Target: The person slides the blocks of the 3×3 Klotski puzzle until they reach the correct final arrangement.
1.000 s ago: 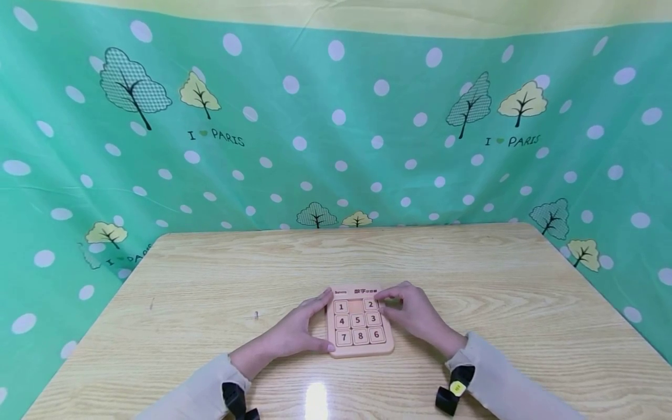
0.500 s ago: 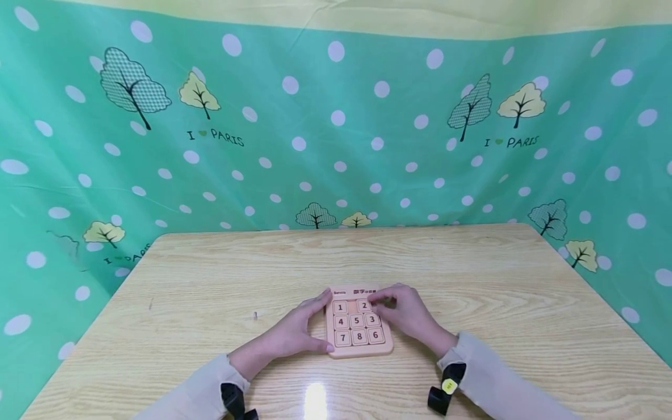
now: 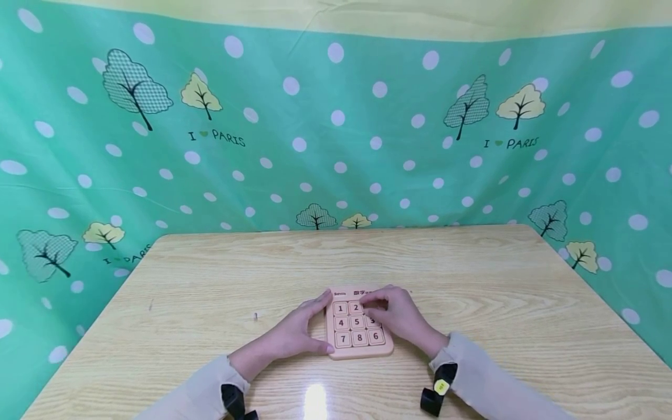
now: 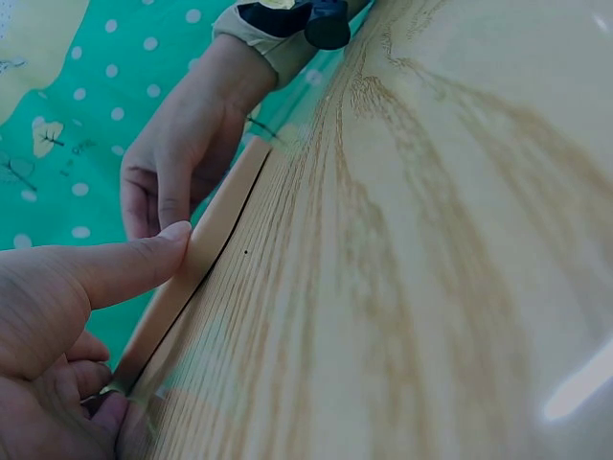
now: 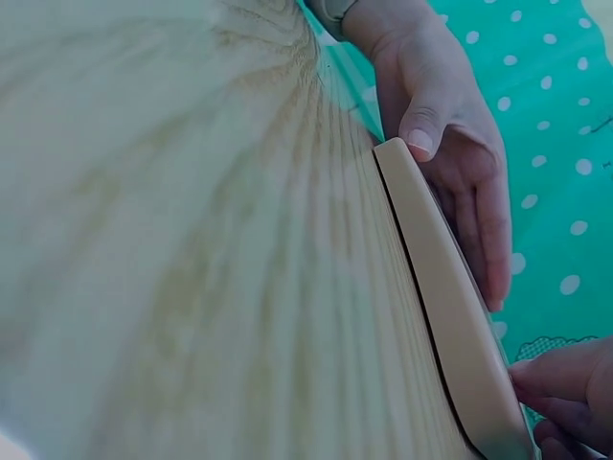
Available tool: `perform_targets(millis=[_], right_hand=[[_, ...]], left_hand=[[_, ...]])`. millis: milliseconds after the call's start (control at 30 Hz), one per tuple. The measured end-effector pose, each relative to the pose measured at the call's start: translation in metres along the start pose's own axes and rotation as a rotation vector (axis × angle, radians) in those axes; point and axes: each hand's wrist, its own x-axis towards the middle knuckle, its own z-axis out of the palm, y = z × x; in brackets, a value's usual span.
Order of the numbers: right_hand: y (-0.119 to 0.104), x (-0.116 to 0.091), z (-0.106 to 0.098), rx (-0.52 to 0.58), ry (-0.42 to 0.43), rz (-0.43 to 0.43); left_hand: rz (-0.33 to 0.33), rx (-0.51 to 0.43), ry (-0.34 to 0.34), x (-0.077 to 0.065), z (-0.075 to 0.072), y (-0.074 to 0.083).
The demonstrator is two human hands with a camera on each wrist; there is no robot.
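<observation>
In the head view a pink number slide puzzle [image 3: 362, 352] lies flat on the table, its numbered tiles set in three rows. My left hand [image 3: 291, 332] holds its left side, thumb at the near corner and fingers at the far one. My right hand [image 3: 396, 312] has its thumb and index fingertip at the right end of the number 2 tile [image 3: 355, 307], which sits beside the number 1 tile [image 3: 340, 308]. That hand hides the top right slot and partly covers the 3. Both wrist views show the puzzle's side edge [image 4: 222, 216] low against the tabletop.
The wood-grain table [image 3: 236, 262] reaches back to a green dotted curtain [image 3: 336, 146] printed with trees. Black straps [image 3: 441, 388] circle both sleeves' cuffs. A small mark [image 3: 255, 316] shows on the table left of the puzzle, and a bright reflection lies in front.
My right hand has moved left, and the number 2 tile has slid from the top right slot into the top middle one. The left hand has stayed at the puzzle's left side.
</observation>
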Motion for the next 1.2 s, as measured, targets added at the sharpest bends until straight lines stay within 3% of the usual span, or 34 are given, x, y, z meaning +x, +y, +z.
perform_targets(millis=[433,1200], right_hand=[[0.001,0.000,0.002,0.001,-0.008,0.006],[0.015,-0.017,-0.022,0.007,-0.127,-0.009]], left_hand=[[0.001,-0.008,0.001,-0.001,0.000,-0.001],[0.000,0.011,0.007,0.001,0.003,-0.001]])
